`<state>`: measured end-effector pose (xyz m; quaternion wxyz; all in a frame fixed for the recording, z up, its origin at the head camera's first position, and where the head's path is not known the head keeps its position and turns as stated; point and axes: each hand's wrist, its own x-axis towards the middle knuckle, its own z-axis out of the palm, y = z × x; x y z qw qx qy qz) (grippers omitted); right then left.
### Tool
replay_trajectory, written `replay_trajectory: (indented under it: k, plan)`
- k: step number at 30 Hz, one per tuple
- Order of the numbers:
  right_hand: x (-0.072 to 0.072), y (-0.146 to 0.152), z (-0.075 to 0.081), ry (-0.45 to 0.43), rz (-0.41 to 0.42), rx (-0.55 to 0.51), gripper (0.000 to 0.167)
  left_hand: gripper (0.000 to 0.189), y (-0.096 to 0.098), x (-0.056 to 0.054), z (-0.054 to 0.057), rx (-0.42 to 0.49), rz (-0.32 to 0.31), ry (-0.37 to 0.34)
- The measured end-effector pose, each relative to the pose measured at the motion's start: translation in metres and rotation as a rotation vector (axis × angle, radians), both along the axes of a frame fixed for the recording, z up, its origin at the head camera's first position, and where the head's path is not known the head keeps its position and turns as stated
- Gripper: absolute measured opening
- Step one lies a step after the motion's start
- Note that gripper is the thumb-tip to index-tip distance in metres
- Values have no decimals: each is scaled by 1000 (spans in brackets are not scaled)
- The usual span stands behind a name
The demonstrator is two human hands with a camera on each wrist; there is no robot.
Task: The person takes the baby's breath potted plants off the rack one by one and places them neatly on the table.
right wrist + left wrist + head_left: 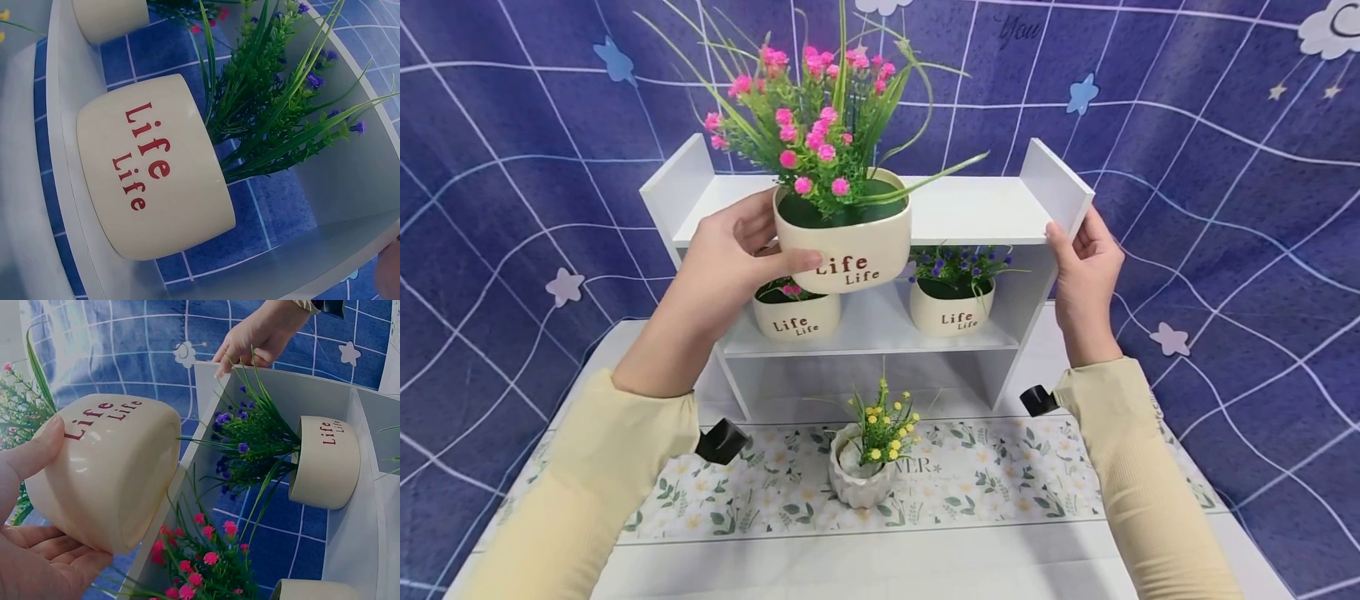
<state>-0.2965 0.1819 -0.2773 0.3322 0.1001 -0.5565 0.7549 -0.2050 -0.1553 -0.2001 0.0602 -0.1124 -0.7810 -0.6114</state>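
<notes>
My left hand (730, 254) grips a cream oval pot (880, 237) printed "Life Life", its thumb across the front. Pink flowers and long grass blades rise from this pot, which is held up before the top board of a white shelf unit (970, 208). In the left wrist view the pot's underside shows near the shelf edge, and fingers support it from below. My right hand (1086, 275) holds the upper right side panel of the shelf, thumb in front and fingers behind. Only a bit of that hand appears at the right wrist view's edge.
On the middle shelf stand a pink-flowered pot (797, 317) at left, partly hidden, and a purple-flowered pot (951, 308) at right. A small whitish pot with yellow flowers (861, 483) stands on a floral runner (1000, 492) in front. Blue patterned cloth (1225, 208) hangs behind.
</notes>
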Motion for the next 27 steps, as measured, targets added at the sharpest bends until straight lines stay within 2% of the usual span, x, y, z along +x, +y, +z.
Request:
replay_trajectory:
  k: [5, 11, 16, 24, 27]
  plan:
    - [1, 0, 0, -2, -6, 9, 47, 83, -9, 8, -4, -22, 2, 13]
    - [0, 0, -1, 10, -4, 7, 47, 92, -16, 14, -10, 21, -31, 23]
    - [1, 0, 0, -3, -4, 13, 47, 95, -20, 19, -16, 52, -31, 32]
    - [-1, 1, 0, -11, 9, -13, 47, 99, -26, 25, -26, -51, 13, -8]
    - [-1, 2, -1, -12, 14, -14, 47, 99, -29, 26, -32, -60, 17, -18]
